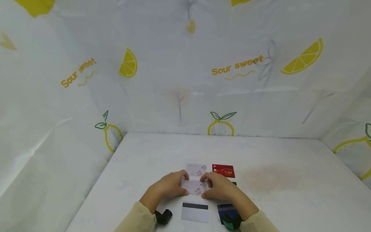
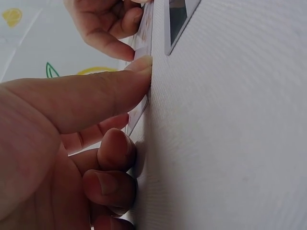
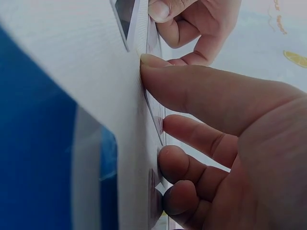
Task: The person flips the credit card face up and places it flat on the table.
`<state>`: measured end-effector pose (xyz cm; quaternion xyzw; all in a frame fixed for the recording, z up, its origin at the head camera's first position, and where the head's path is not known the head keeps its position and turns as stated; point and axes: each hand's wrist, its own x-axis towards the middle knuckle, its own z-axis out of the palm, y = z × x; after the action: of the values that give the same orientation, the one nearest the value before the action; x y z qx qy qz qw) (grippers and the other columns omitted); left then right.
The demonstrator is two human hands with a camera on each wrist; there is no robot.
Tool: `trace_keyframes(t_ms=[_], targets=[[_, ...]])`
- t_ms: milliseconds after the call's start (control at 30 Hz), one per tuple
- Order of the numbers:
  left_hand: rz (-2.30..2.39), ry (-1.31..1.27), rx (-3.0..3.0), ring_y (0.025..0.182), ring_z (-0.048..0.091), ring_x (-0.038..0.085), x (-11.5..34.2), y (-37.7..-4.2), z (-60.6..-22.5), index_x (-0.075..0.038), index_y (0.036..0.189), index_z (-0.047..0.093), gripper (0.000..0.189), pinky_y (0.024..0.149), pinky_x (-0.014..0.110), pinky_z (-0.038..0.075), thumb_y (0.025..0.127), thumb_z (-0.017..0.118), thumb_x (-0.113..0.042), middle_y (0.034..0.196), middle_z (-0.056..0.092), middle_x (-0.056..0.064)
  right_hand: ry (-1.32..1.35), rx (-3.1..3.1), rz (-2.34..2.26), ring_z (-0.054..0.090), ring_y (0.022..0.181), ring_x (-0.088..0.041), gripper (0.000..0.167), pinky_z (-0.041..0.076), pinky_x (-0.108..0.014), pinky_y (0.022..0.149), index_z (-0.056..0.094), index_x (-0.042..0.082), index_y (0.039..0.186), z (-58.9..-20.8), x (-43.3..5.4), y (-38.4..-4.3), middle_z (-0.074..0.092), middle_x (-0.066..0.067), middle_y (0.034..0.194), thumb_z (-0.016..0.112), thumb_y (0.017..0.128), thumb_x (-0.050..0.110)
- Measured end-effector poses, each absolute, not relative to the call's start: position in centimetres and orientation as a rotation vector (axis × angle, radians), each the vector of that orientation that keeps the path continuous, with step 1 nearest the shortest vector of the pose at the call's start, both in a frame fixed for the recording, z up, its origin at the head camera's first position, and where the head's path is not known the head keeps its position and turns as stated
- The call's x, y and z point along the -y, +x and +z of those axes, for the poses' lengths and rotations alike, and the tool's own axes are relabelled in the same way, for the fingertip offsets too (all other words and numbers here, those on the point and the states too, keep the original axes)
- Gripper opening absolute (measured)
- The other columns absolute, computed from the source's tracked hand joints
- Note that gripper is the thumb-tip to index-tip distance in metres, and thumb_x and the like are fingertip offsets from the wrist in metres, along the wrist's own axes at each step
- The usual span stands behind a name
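Note:
A pale pink flower-printed card (image 1: 195,187) lies on the white tabletop between both hands. My left hand (image 1: 171,184) pinches its left edge, thumb at the near corner and index finger at the far one. At the opposite edge my right hand (image 1: 218,187) holds the card the same way. Both wrist views show the thumbs (image 2: 108,96) at the card's near edge, with the other fingers (image 3: 192,136) curled beyond. A matching pink card (image 1: 196,169) lies just behind, and a white card with a dark stripe (image 1: 195,213) lies in front.
To the right lie a red VIP card (image 1: 223,170), a dark card (image 1: 234,183) mostly hidden by the right hand, and a blue card (image 1: 226,210) partly under the right wrist. A lemon-printed sheet (image 1: 162,109) rises behind the table. Black wrist devices (image 1: 164,217) sit by the sleeves.

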<state>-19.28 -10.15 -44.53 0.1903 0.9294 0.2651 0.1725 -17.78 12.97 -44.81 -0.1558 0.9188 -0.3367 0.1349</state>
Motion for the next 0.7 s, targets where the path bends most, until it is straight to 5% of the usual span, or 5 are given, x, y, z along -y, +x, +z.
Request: trace_keyframes(t_ms=[700], targets=[[0.827,0.554,-2.632,0.066,0.048,0.011,10.4,-19.0,-44.6,-0.021,0.109,0.059,0.041,0.061,0.028,0.039,0.077,0.084,-0.027,0.074,0.053,-0.004,-0.533,-2.523,-1.045,0.049,0.066,-0.015,0.040,0.039,-0.025,0.057,0.067,0.018,0.112,-42.9,-12.5,-15.1,0.053,0.000,0.077,0.083,0.077,0.029]])
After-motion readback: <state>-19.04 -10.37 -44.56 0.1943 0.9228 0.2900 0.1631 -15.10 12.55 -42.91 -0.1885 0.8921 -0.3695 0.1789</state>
